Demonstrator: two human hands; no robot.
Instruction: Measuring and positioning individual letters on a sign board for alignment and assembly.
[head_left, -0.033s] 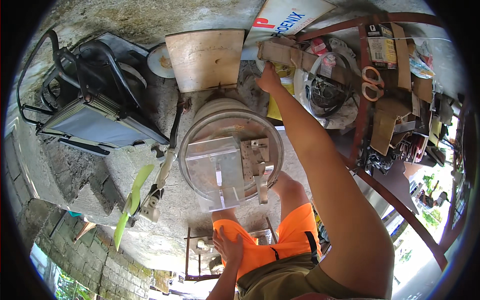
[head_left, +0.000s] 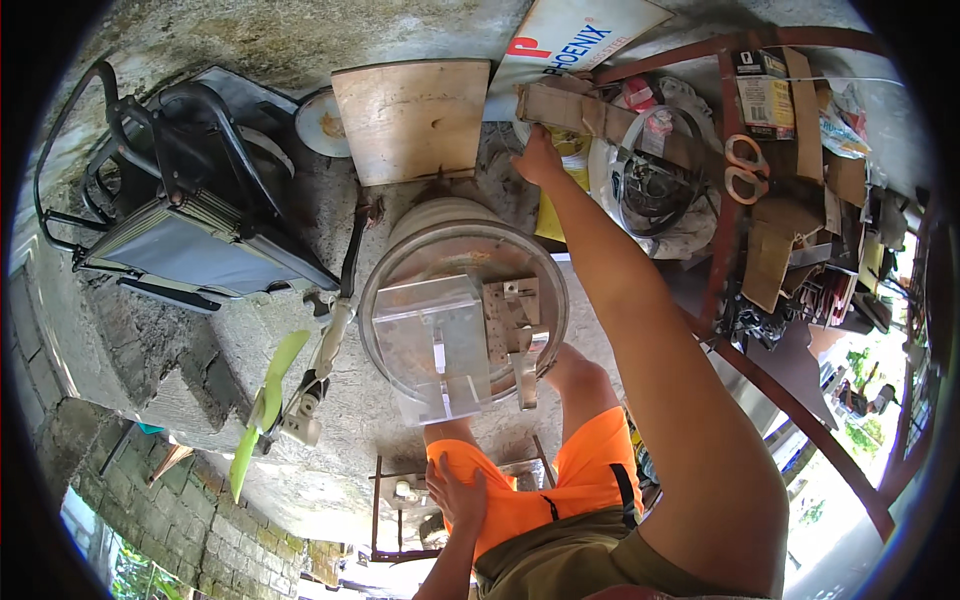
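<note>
My right arm stretches far forward. My right hand [head_left: 540, 158] is at a strip of cardboard [head_left: 570, 108], beside a yellow bag [head_left: 575, 160]. Its fingers look curled, and what they grip, if anything, is hidden. My left hand [head_left: 457, 492] lies on the left leg of my orange shorts [head_left: 590, 450], fingers spread and holding nothing. Between my knees and the wall stands a round container [head_left: 398, 232] with a metal rim. On its top lie a clear plastic box [head_left: 410, 345], overhanging the near edge, and a metal plate with holes [head_left: 497, 325]. A metal bracket [head_left: 525, 375] sits beside them.
A folded black-framed chair [head_left: 200, 245] and a green fan blade [head_left: 268, 390] are at left. A wooden board [head_left: 410, 120] leans on the wall. Right, a rusty metal frame [head_left: 722, 200] carries orange-handled scissors [head_left: 745, 170], near a coil of tubing [head_left: 625, 190] and cardboard pieces [head_left: 770, 240].
</note>
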